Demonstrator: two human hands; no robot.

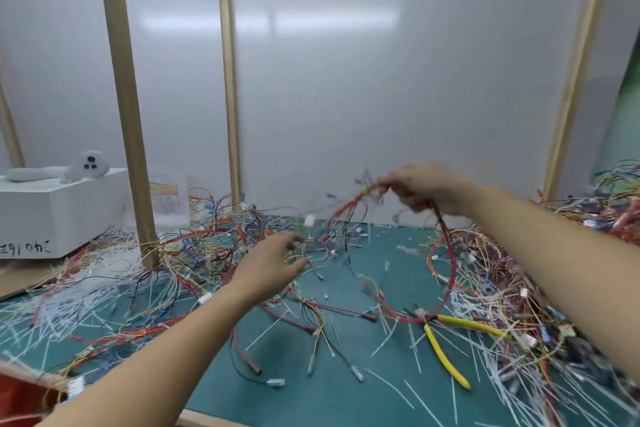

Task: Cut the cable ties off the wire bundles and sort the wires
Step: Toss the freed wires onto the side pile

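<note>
Right hand (426, 191) is raised above the green cutting mat (294, 406), fingers curled and clamped on a red wire bundle (453, 263). The bundle arcs out of the fist to the left and hangs in a long loop on the right. The loop's lower end reaches the mat just beside the head of the yellow-handled cutters (445, 357), which lie untouched with their handles splayed.

Left hand (273, 263) hovers lower, over the middle of the mat, fingers apart and motion-blurred. Thin loose wires cross by its fingertips; contact cannot be told.

Tangled multicoloured wire heap (194, 253) covers the mat's left rear, around the foot of a pale wooden post (128, 107). A second dense wire heap (519, 291) runs along the right side, under the right forearm. White cut cable ties (86, 305) litter the mat, thickest at left.

White box (52, 215) stands at far left, with a pale grey handheld controller (86, 166) on top.
</note>
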